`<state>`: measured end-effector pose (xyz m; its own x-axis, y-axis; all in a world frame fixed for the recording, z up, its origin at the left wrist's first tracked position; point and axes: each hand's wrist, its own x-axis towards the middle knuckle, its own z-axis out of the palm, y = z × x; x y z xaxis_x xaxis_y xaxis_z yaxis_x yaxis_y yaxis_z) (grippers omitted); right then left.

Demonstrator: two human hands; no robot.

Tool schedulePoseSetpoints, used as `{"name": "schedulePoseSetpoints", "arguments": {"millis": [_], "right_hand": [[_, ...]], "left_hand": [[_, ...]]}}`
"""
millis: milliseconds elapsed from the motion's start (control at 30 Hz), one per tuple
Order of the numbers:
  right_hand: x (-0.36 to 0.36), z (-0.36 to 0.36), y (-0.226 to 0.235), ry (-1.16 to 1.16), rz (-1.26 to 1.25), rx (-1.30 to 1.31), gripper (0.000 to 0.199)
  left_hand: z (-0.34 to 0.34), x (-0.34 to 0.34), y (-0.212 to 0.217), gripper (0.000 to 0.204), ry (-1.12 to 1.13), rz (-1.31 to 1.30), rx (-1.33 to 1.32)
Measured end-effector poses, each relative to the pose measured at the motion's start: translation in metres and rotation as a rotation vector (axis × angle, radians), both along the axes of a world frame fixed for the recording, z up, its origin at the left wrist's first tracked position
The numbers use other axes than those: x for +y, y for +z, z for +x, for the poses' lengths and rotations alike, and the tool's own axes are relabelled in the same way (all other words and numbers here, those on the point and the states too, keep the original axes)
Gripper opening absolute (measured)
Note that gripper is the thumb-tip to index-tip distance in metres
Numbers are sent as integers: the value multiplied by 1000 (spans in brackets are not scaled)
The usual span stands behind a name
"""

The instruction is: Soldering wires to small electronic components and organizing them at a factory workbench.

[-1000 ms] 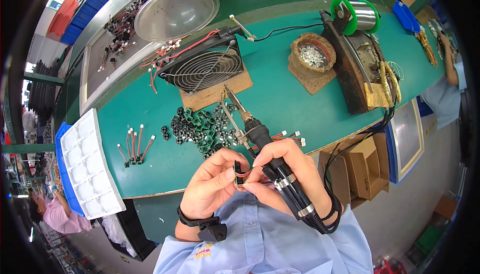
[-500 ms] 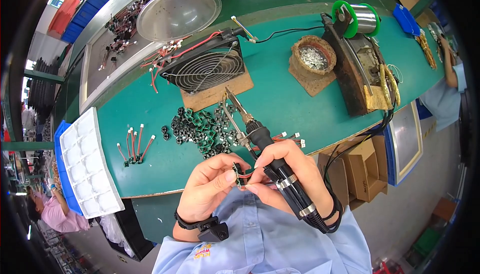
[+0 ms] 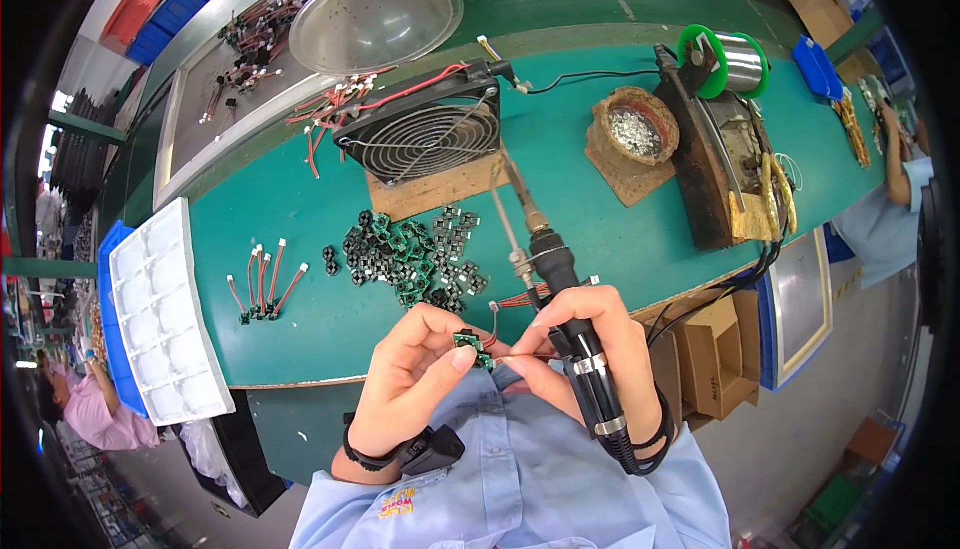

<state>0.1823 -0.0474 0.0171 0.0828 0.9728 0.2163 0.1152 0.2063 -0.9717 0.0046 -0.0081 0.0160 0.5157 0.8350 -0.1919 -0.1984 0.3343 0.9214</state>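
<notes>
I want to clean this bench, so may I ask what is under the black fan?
A brown board shows beneath the front of the black fan, lying on the green tabletop. The fan covers the rest, so I cannot tell what is there.

By the near edge of the workbench, the left hand pinches a circuit board. The right hand grips a soldering iron.

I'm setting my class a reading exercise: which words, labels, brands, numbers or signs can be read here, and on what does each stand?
Blue shirt: small yellow and pink lettering; I won't copy its wording.
Cardboard box: dark markings, too small to read.
Small green board in the left hand: any print is too small to read.
</notes>
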Motion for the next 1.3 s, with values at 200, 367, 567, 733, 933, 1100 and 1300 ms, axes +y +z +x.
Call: {"name": "schedulePoseSetpoints", "arguments": {"millis": [200,367,567,733,933,1100,1300], "right_hand": [[7,-4,-6,-296,107,-343,43],[-7,19,-16,-318,312,-530,51],[-36,21,-21,-70,301,-550,50],[-37,11,-19,32,302,-530,43],[-34,12,-20,31,330,-520,44],[-33,12,-18,40,312,-526,44],[-34,12,-18,39,310,-527,44]], "left_hand": [[6,4,-5,9,108,-16,-143],[-1,13,-15,7,296,172,37],[-3,15,-21,7,380,287,135],[-5,14,-28,8,425,379,197],[-5,14,-26,11,454,438,303],[-1,13,-20,10,492,386,284],[-1,13,-20,10,482,386,309]]}}
